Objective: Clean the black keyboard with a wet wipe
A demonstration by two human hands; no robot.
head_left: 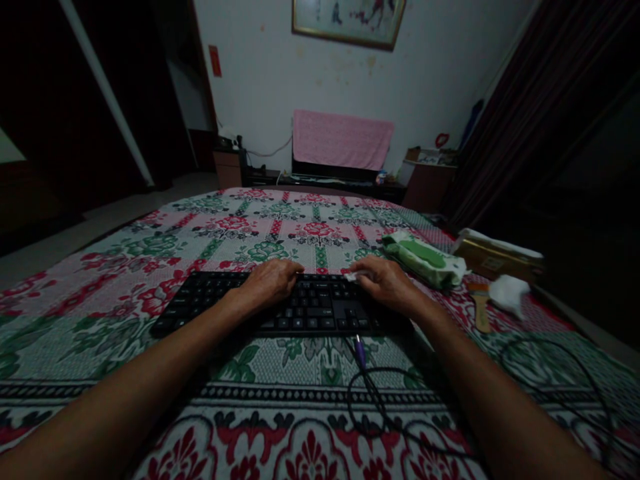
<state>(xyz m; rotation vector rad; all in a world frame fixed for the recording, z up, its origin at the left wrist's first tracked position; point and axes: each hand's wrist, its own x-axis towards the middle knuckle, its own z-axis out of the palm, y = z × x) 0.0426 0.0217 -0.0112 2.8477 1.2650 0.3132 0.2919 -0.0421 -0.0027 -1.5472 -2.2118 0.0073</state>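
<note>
A black keyboard (310, 313) lies on the patterned bedspread in front of me. My left hand (273, 279) rests over its upper middle, fingers curled at the far edge and holding it; the fingertips are partly hidden. Over the keyboard's right part, my right hand (383, 280) pinches a small white wipe (353, 275) against the top row of keys. The keyboard's cable (367, 387) loops on the bedspread below, and its purple plug (360, 351) points toward the keyboard's lower edge.
To the right lie a green-and-white wipes pack (425, 260), a gold tissue box (497, 257), a brush (480, 308) with a wooden handle and a crumpled white tissue (509, 295). The flowered bedspread (280, 227) covers the bed. A pink cloth (343, 139) hangs by the far wall.
</note>
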